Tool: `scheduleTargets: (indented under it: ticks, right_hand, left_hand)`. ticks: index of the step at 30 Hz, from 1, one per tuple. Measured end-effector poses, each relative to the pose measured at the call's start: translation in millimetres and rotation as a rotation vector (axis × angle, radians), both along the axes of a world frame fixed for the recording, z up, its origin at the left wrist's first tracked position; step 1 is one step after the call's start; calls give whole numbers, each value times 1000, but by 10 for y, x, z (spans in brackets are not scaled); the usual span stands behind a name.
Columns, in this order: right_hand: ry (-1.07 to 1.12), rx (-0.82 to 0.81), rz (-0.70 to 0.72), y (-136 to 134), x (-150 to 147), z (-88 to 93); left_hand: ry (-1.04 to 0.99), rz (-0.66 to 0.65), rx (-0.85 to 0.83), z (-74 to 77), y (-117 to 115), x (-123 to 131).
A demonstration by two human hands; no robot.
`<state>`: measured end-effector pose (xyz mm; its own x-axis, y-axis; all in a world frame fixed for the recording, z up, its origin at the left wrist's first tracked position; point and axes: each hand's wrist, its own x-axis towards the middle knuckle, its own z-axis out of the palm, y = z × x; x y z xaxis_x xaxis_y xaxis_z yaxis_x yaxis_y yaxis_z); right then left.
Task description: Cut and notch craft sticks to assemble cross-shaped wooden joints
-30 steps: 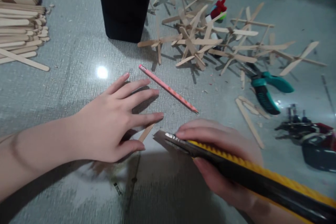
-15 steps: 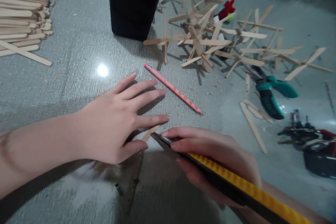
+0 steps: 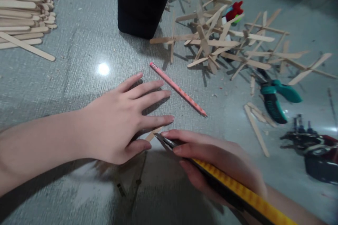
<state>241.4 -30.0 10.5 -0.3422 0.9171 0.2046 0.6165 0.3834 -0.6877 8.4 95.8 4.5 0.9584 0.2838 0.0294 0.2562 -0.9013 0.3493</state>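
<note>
My left hand (image 3: 124, 116) lies flat on the grey table with its fingers spread. Between its thumb and index finger shows a short part of a wooden craft stick (image 3: 153, 134); the palm and fingers hide the rest. My right hand (image 3: 211, 158) is closed around a yellow and black utility knife (image 3: 237, 191). The knife's blade tip is at the stick, just right of my left thumb; whether it touches cannot be made out. A pink pencil (image 3: 178, 89) lies just beyond my left fingertips.
Piled craft sticks (image 3: 23, 14) lie at the far left. A black container (image 3: 144, 7) stands at the back. Crossed-stick pieces (image 3: 208, 42) spread over the back right. Teal-handled pliers (image 3: 276, 103), broken sticks (image 3: 256, 130) and a dark red and black object (image 3: 317, 151) lie at the right.
The view has shifted slightly, so most things appear a little further right. Both hands keep nearly the same pose, with the blade tip still at the stick.
</note>
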Motion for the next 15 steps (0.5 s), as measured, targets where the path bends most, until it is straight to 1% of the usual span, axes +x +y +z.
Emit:
scheduleTargets:
  ticks: [4,9,15]
  right_hand:
    - [7,-4,0,8,-20,14]
    - [3,-24,6,2,-12,23]
    - [-83,52,-1,8,-42,16]
  left_hand:
    - [-28,-3,-9,-8,5,-2]
    - [-24,9,-3,16,-2,5]
    - [-42,10,-3,5,-5,9]
